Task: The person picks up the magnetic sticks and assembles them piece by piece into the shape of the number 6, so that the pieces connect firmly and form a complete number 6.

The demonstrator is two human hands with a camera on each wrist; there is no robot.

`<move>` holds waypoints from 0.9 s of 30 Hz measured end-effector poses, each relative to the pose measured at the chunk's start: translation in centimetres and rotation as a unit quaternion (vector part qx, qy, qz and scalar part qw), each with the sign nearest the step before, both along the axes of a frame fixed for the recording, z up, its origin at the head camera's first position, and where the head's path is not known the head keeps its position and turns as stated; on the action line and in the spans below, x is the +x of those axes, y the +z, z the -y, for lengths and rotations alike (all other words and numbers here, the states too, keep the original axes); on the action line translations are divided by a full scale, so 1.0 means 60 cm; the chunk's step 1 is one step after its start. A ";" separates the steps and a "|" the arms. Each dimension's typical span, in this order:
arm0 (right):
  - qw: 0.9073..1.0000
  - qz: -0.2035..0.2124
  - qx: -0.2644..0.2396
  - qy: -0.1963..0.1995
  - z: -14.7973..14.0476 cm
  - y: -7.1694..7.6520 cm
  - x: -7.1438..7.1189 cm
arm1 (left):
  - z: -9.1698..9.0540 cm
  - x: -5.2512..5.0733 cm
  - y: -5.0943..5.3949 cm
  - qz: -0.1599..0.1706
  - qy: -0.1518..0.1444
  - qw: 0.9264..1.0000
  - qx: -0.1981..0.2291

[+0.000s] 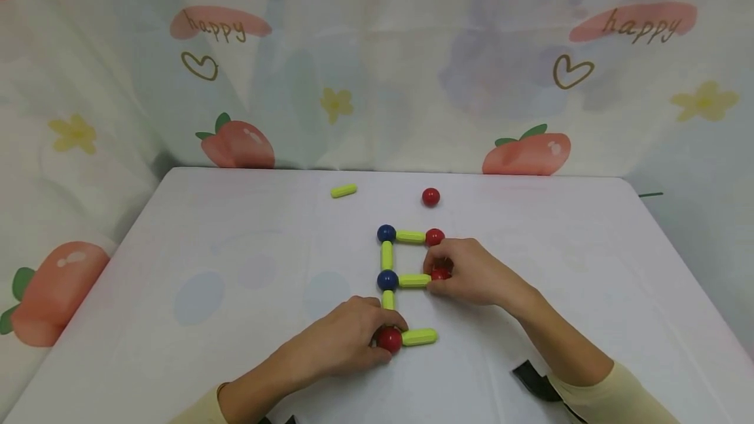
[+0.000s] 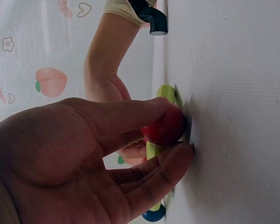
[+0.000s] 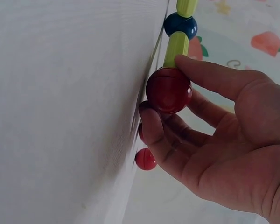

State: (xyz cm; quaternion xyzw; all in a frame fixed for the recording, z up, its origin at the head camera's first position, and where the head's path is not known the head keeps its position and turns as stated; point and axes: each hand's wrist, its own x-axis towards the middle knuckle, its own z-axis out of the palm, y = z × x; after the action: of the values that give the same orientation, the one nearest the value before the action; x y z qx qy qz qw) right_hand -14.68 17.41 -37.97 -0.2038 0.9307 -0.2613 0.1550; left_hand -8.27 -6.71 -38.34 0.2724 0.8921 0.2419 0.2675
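Note:
A flat frame of yellow-green sticks and balls lies on the table. Two blue balls, an upper one (image 1: 386, 233) and a middle one (image 1: 387, 279), form its left side. My left hand (image 1: 347, 339) grips the lower red ball (image 1: 389, 339) between thumb and fingers; a short stick (image 1: 419, 337) points right from it. With thumb and fingertips, my right hand (image 1: 471, 273) holds another red ball (image 3: 169, 91) at the end of the middle stick (image 1: 414, 281). Just above that hand, a red ball (image 1: 434, 237) ends the top stick (image 1: 410, 237).
A loose yellow-green stick (image 1: 344, 190) and a loose red ball (image 1: 431, 197) lie near the back edge of the white table (image 1: 147, 319). Behind it hangs a printed cloth (image 1: 377, 51). A black strap (image 1: 536, 381) shows at the right sleeve.

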 end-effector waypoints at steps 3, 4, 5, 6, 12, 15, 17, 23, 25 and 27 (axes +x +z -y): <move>1.000 0.000 -0.001 0.001 -0.001 0.000 0.000 | 0.000 0.001 0.000 -0.001 0.001 1.000 0.001; 1.000 -0.001 -0.001 0.001 -0.001 -0.001 0.000 | 0.000 0.001 -0.001 -0.003 0.001 1.000 0.001; 1.000 -0.002 -0.001 0.001 -0.001 -0.001 0.000 | 0.000 0.001 -0.001 -0.003 0.000 1.000 0.002; 1.000 -0.002 -0.001 0.001 -0.001 -0.001 -0.001 | 0.000 0.001 -0.001 -0.004 0.000 1.000 0.002; 1.000 0.002 -0.001 0.001 -0.001 -0.001 -0.001 | 0.000 0.002 -0.001 -0.007 0.002 1.000 0.000; 1.000 0.006 -0.001 0.001 -0.002 -0.001 -0.003 | 0.000 0.001 -0.001 -0.006 0.004 1.000 -0.002; 1.000 0.008 -0.001 0.001 -0.003 0.000 -0.005 | -0.001 0.000 -0.001 -0.005 0.006 1.000 -0.003; 1.000 0.013 -0.003 -0.002 -0.004 -0.002 -0.006 | -0.002 -0.002 -0.001 0.003 0.006 1.000 -0.004; 1.000 0.015 -0.006 -0.001 -0.005 -0.004 -0.005 | -0.002 -0.002 -0.001 0.006 0.005 1.000 -0.006; 1.000 0.014 -0.010 0.001 -0.006 -0.003 -0.005 | -0.003 -0.002 -0.001 0.009 0.005 1.000 -0.007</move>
State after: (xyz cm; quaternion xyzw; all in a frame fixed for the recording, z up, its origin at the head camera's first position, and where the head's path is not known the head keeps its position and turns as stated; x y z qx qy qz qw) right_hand -14.97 17.77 -38.16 -0.2021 0.9256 -0.2733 0.1663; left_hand -8.41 -6.54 -38.42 0.2638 0.8928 0.2397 0.2755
